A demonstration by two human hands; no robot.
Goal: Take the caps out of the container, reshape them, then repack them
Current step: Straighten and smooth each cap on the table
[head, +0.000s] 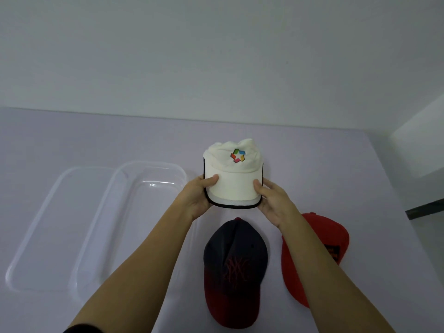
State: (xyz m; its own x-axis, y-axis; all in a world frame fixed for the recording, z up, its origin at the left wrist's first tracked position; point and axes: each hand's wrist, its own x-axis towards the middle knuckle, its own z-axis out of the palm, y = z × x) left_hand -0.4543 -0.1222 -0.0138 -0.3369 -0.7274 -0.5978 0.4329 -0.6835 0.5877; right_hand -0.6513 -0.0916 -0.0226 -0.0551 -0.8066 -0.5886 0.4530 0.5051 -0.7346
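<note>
I hold a white cap (231,175) with a multicoloured logo and a black-edged brim above the table. My left hand (200,197) grips the brim's left side and my right hand (270,200) grips its right side, thumbs on top. The crown looks crumpled at its top. A dark navy cap (234,267) with a reddish brim and red embroidery lies on the table below, between my forearms. A red cap (329,239) lies to its right, partly hidden by my right forearm. The clear plastic container (129,212) stands at the left with nothing in it.
A clear lid (36,236) lies flat to the left of the container, partly under it. The pale table (336,169) meets a white wall at the back. A dark edge (425,209) shows past the table's right side.
</note>
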